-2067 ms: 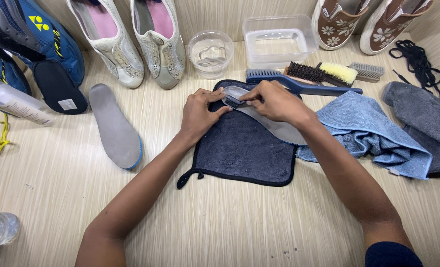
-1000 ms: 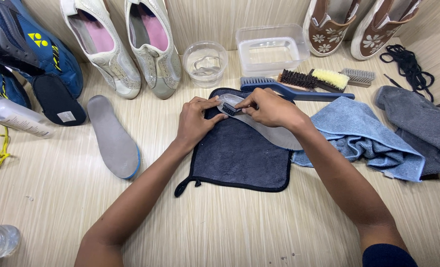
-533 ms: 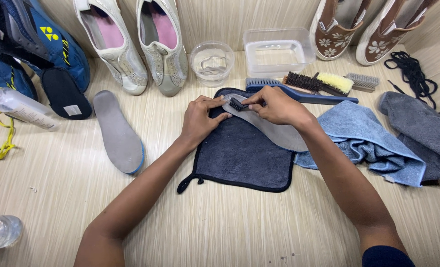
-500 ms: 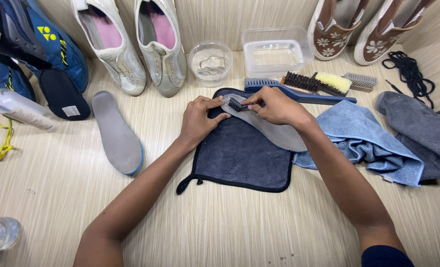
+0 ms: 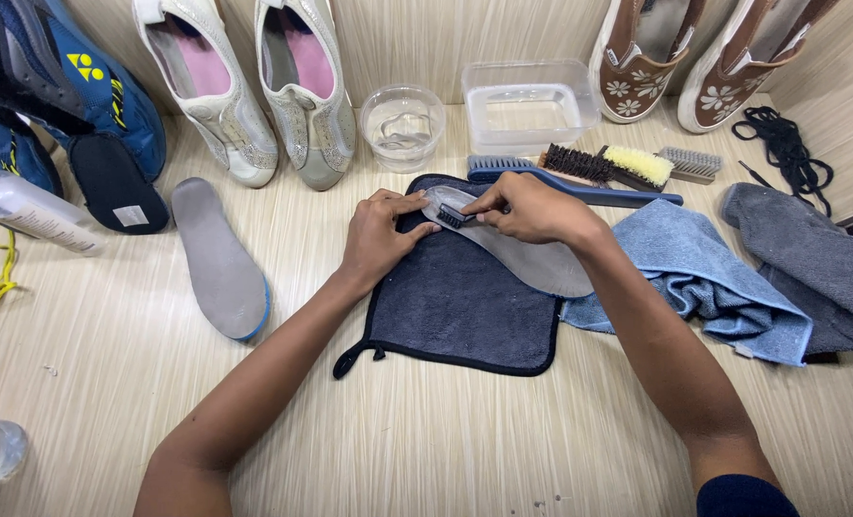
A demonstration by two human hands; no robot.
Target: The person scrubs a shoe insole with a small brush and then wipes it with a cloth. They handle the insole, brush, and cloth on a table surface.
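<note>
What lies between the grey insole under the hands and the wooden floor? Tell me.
In the head view, a dark blue cloth lies spread between the grey insole and the floor; the insole's heel end overhangs onto the light blue towel.

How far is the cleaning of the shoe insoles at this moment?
In hand: the right hand holds a small dark brush on the heel end of a grey foam insole, which lies on a dark blue cloth; the left hand steadies it. A second grey insole lies apart on the table, untouched; whether it is done cannot be told. The white slip-on shoes also wait.
</note>
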